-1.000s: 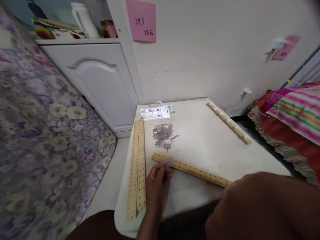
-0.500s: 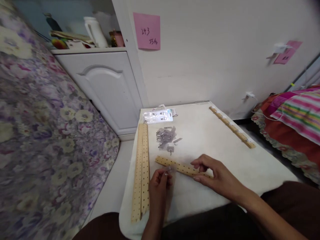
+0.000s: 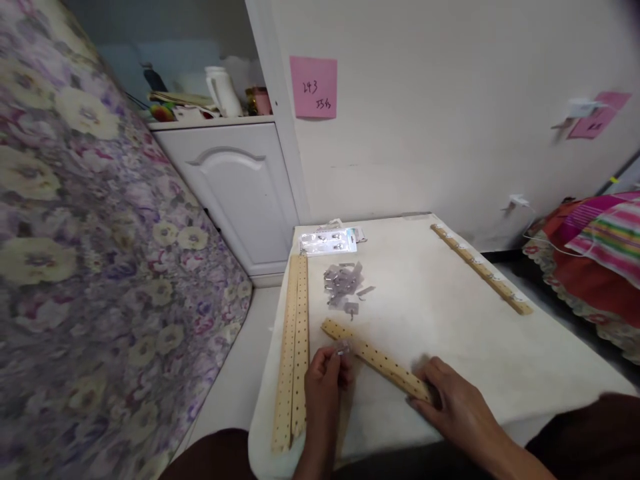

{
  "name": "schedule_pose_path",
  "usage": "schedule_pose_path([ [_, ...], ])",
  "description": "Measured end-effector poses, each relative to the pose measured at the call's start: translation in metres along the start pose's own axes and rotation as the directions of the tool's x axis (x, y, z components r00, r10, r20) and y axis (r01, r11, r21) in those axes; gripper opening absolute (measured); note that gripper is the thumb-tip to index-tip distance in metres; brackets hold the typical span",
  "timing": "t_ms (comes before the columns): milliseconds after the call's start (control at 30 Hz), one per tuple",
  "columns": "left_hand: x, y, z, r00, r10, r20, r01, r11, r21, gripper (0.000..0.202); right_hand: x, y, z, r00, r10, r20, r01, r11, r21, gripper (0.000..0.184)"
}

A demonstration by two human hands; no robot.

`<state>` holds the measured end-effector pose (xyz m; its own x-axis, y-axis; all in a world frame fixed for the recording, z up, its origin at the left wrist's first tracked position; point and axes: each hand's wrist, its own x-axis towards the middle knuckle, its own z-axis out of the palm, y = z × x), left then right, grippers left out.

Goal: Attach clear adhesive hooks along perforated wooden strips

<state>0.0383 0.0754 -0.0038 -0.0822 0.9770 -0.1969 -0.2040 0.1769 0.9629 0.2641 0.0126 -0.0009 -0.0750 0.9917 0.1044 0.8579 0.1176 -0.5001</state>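
A perforated wooden strip (image 3: 373, 357) lies at a slant near the front of the white table (image 3: 465, 320). My left hand (image 3: 325, 380) is closed in a pinch on a small clear hook (image 3: 343, 347), held right at the strip's near-left part. My right hand (image 3: 453, 400) rests with curled fingers on the strip's right end, pressing it to the table. Just behind the strip lies a pile of several clear hooks (image 3: 343, 280).
Two more perforated strips (image 3: 295, 347) lie side by side along the table's left edge. Another strip with hooks (image 3: 480, 270) lies at the right. A blister pack (image 3: 327, 241) sits at the back. White cabinet (image 3: 235, 187) and flowered mattress (image 3: 90, 267) at left; striped bedding (image 3: 595, 253) at right.
My right hand has slid along the slanted strip to its right end and now holds it down. My left hand still pinches the hook at the strip. The camera view shifted left.
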Motion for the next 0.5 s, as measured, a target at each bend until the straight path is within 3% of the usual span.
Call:
schedule_pose_path([
  [167, 0.001, -0.001, 0.001, 1.0, -0.017, -0.013, 0.017, 1.0, 0.002, 0.017, -0.008, -0.002, 0.007, 1.0, 0.003, 0.013, -0.003, 0.999, 0.035, 0.031],
  [233, 0.001, -0.001, 0.001, 1.0, -0.018, -0.014, 0.018, 1.0, -0.003, 0.017, 0.0, -0.002, 0.002, 0.997, 0.017, 0.074, -0.023, 0.997, 0.08, 0.025],
  [333, 0.002, -0.001, 0.001, 1.0, -0.022, -0.005, 0.022, 1.0, -0.008, 0.016, 0.027, -0.006, -0.007, 0.992, -0.015, 0.123, -0.009, 0.982, 0.189, 0.007],
  [500, 0.003, 0.0, 0.001, 0.999, -0.031, 0.024, 0.031, 0.999, -0.016, 0.016, 0.092, -0.026, -0.002, 0.983, -0.172, -0.066, 0.184, 0.918, 0.352, 0.015],
])
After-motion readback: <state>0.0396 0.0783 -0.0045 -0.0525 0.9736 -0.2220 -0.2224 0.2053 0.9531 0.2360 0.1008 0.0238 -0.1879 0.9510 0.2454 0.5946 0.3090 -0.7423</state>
